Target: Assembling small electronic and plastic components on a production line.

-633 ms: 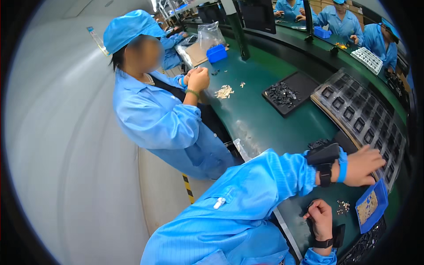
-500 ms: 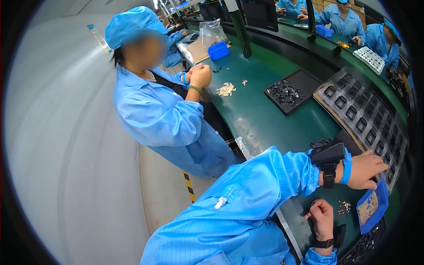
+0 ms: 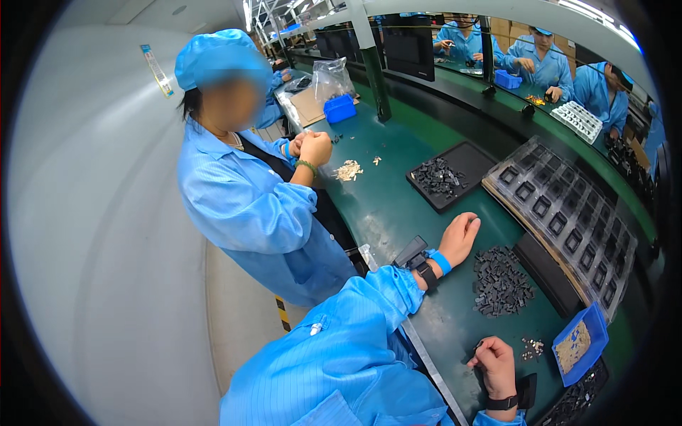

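My left hand point(image 3: 458, 238) is stretched over the green bench, between a black tray point(image 3: 474, 165) of small black plastic parts and a loose pile of similar parts point(image 3: 501, 281). Its fingers are closed in a pinch; a dark speck shows at the tips, too small to name. Closer to the bench edge, my right hand point(image 3: 495, 363) pinches a small black plastic part point(image 3: 470, 352). Beside that hand lie a few tiny metallic pieces point(image 3: 532, 348). A blue bin point(image 3: 584, 366) with small pale pieces stands to its right.
A clear plastic tray point(image 3: 561, 206) of black square frames lies at the back right, by a dark block point(image 3: 545, 273). A co-worker point(image 3: 241, 184) at the left handles something beside pale pieces point(image 3: 349, 170) and another blue bin point(image 3: 339, 108). Black parts point(image 3: 579, 397) fill the lower right corner.
My left hand has moved left from the clear tray and blue bin to open bench near the black tray, uncovering the black pile. My right hand keeps its pinch. The view has shifted slightly.
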Tool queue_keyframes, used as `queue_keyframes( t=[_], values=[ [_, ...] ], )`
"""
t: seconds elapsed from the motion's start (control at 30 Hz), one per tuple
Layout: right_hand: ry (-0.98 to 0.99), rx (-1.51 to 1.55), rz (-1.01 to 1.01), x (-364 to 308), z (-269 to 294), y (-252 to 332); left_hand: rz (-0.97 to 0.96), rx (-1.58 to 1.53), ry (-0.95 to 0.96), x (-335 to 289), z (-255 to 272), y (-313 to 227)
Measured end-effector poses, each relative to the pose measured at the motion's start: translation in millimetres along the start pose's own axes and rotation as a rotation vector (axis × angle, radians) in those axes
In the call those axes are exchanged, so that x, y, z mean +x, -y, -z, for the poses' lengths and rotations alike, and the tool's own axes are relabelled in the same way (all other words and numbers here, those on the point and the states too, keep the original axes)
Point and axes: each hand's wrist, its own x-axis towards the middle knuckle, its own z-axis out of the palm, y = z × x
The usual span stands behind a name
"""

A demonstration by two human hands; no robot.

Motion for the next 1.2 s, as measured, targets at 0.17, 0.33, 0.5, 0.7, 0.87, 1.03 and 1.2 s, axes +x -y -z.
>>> queue_keyframes(
  t=[0.17,0.33,0.5,0.7,0.87,1.03,1.2],
  values=[
    [-0.003,-0.013,0.004,4.5,0.5,0.6,0.023,0.035,0.057,2.2,-1.3,1.4],
    [-0.007,-0.019,0.007,3.3,-1.4,3.2,-0.087,0.087,0.094,2.4,-3.6,7.4],
    [0.009,-0.007,0.007,1.4,0.0,0.9,-0.088,0.075,0.082,0.2,-0.6,5.3],
    [0.016,0.009,0.007,2.3,3.0,-1.8,-0.272,0.176,0.147,-4.6,0.4,-8.5],
    [-0.010,-0.002,0.000,2.7,-2.8,4.7,-0.234,0.283,0.352,-7.9,0.4,-14.8],
    [-0.013,-0.008,-0.006,2.6,0.9,3.3,-0.198,0.227,0.325,-7.8,-5.5,-6.0],
    [0.004,0.030,0.009,2.1,3.7,-3.5,-0.178,0.234,0.318,-10.2,12.3,0.4]
  ],
)
